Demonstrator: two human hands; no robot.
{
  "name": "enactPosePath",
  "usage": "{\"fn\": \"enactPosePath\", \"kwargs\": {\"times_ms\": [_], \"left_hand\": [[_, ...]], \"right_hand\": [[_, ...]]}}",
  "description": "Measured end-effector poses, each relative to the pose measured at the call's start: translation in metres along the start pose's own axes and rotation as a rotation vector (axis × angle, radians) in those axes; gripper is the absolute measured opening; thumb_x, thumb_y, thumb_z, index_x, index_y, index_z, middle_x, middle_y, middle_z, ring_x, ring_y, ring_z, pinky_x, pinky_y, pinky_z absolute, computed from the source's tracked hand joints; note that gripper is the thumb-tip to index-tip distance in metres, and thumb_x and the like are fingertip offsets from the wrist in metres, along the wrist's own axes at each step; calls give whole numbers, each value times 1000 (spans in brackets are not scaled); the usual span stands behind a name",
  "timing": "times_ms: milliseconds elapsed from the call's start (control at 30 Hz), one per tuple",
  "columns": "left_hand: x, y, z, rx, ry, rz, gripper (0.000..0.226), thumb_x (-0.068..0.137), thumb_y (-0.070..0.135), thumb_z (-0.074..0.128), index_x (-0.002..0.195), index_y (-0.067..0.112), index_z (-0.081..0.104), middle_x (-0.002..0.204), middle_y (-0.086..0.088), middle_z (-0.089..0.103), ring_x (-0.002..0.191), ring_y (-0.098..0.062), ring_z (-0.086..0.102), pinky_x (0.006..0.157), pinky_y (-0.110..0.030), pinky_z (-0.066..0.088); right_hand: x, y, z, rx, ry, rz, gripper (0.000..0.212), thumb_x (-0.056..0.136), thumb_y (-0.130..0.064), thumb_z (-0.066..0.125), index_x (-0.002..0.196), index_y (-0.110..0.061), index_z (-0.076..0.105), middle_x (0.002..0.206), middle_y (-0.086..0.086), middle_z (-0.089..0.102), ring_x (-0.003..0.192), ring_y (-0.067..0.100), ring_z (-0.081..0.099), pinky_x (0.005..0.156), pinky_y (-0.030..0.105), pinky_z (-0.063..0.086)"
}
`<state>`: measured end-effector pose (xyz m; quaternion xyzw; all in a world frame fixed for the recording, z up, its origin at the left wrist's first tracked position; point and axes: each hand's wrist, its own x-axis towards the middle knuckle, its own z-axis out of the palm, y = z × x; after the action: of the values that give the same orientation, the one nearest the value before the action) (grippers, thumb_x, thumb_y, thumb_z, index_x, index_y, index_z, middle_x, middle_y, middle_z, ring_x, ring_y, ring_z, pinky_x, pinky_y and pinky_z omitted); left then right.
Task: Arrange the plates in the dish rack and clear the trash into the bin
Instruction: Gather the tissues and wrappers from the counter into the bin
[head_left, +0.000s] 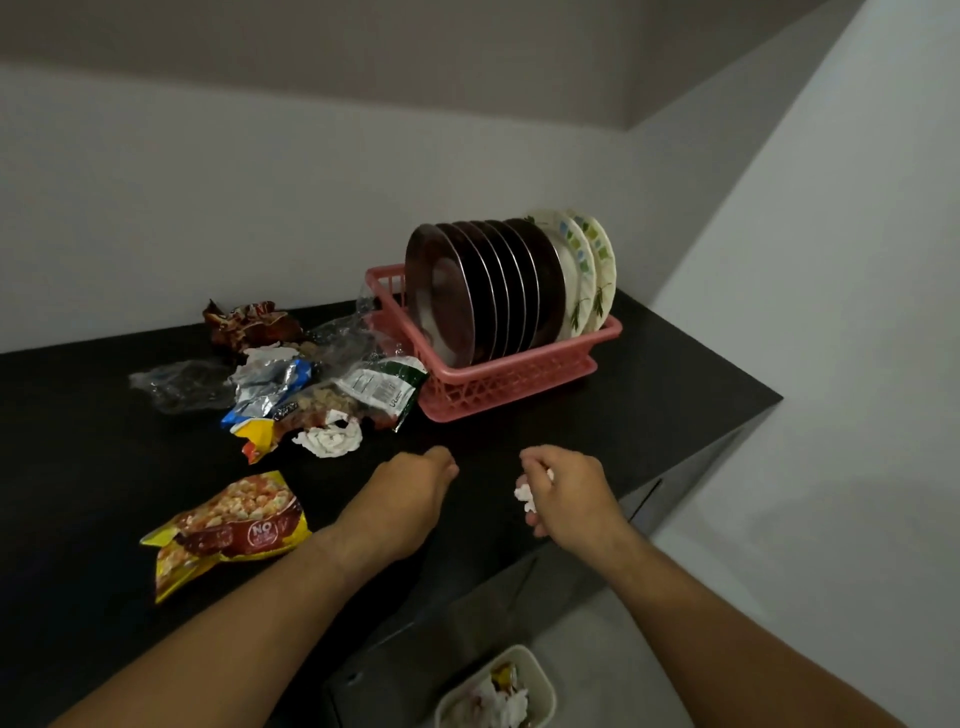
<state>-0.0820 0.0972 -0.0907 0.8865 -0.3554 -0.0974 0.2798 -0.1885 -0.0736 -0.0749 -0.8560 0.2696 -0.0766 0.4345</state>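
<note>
Plates (498, 291) upright in pink rack (519, 375)

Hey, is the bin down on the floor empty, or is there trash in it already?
Not empty. The bin already holds crumpled white paper and a yellowish wrapper, both visible inside its rim.

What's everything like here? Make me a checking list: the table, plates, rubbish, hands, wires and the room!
Surface: black counter with trash on it.
Job's things: plates stand upright in the pink dish rack; bin below the counter holds some trash.
Clutter: wrapper pile beside the rack; snack packet nearer; crumpled tissue by the pile.
Hands: right hand grips a white paper wad; left hand curled, contents hidden.
Cables: nothing seen.
Surroundings: plain white walls.
</note>
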Motion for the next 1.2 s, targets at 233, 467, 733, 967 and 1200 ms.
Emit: {"fn": "enactPosePath", "kwargs": {"times_ms": [233,467,733,967,1200], "left_hand": [[-40,43,54,8,-105,-83,29,96,52,44,75,34,55,72,7,61,61,-2,59,55,-23,45],[-107,49,148,178,-55,-146,62,88,64,18,55,23,50,51,10,48,46,-3,42,48,-28,28],[-133,9,223,198,-194,-153,49,101,44,30,57,24,38,60,5,50,61,-21,58,57,-31,42],[-125,-66,331,289,-260,-94,43,100,48,28,67,26,47,64,5,52,58,-15,53,53,-30,37],[-121,-160,463,292,-331,-120,40,97,52,29,93,26,60,88,5,64,75,-15,61,65,-32,47]], "right_hand": [[-34,61,-17,-84,-27,-136,29,102,-38,48,79,-27,64,75,-8,64,69,0,60,52,13,44],[-79,157,-6,-179,-44,23,57,101,-44,44,52,-15,49,49,-4,50,46,7,47,50,29,39],[-110,255,29,-432,-188,72,47,105,-37,35,70,-15,58,69,8,63,66,25,60,63,35,48],[-78,364,113,-570,-309,14,34,102,-43,35,79,-23,50,81,4,64,72,22,59,63,31,42],[-9,494,221,-675,-465,-56,27,96,-31,45,112,-13,57,115,10,63,103,26,60,78,30,41]]}}
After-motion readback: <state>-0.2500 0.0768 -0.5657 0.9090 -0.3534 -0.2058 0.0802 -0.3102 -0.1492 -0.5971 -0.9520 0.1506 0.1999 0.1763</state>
